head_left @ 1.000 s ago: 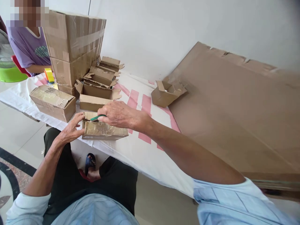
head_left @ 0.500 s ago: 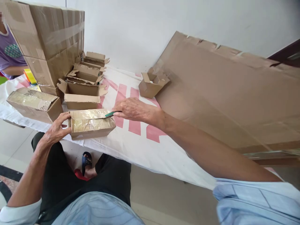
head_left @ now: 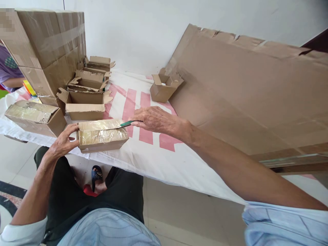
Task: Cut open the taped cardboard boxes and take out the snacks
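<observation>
A small taped cardboard box (head_left: 101, 138) lies at the near edge of the table. My left hand (head_left: 64, 141) grips its left end, fingers curled round the corner. My right hand (head_left: 156, 119) is closed on a green-handled knife (head_left: 126, 123), whose tip rests at the box's top right corner, just past the tape.
Several open small boxes (head_left: 84, 102) stand behind it, beside a tall stack of taped cartons (head_left: 48, 44). Another taped box (head_left: 34, 116) lies at the left. An open box (head_left: 164, 88) sits by large flat cardboard sheets (head_left: 243, 92). A person in purple (head_left: 9, 68) is at the far left.
My right hand has drawn the knife from the middle of the box's top rightward to its right end. My left hand has stayed on the left end.
</observation>
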Motion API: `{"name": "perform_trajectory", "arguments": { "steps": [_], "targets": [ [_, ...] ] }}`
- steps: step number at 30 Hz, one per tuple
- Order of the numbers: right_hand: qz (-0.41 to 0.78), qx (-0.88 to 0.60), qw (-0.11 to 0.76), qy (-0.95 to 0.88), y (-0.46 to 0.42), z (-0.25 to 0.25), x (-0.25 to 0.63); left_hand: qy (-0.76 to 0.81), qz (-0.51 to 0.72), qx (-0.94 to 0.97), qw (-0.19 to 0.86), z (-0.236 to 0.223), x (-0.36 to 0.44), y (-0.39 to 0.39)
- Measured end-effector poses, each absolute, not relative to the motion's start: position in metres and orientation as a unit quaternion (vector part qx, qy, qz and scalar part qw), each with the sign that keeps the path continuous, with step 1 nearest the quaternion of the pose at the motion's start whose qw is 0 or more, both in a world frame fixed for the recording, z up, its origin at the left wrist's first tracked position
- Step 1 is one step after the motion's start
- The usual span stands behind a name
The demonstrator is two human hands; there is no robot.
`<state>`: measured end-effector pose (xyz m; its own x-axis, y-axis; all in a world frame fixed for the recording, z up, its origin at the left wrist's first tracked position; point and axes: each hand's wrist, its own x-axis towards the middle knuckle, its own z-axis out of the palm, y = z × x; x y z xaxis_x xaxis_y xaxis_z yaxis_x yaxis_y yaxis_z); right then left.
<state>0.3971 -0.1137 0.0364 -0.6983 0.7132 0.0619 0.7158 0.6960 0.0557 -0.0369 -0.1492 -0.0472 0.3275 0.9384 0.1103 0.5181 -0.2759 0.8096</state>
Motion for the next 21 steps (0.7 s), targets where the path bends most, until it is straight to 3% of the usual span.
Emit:
{"name": "perform_trajectory", "arguments": {
  "steps": [7,15,21],
  "targets": [
    [-0.044,-0.374,-0.001,-0.926,-0.102,0.036,0.378,0.489,0.295,0.744,0.348,-0.043,-0.033,-0.144],
    [-0.027,-0.379,0.052,-0.924,-0.109,0.032,0.424,0.477,0.284,0.756,0.347,-0.048,-0.026,-0.139],
    [-0.058,-0.396,0.015,-0.916,-0.113,0.033,0.401,0.477,0.272,0.766,0.334,-0.044,-0.023,-0.135]
  ]
}}
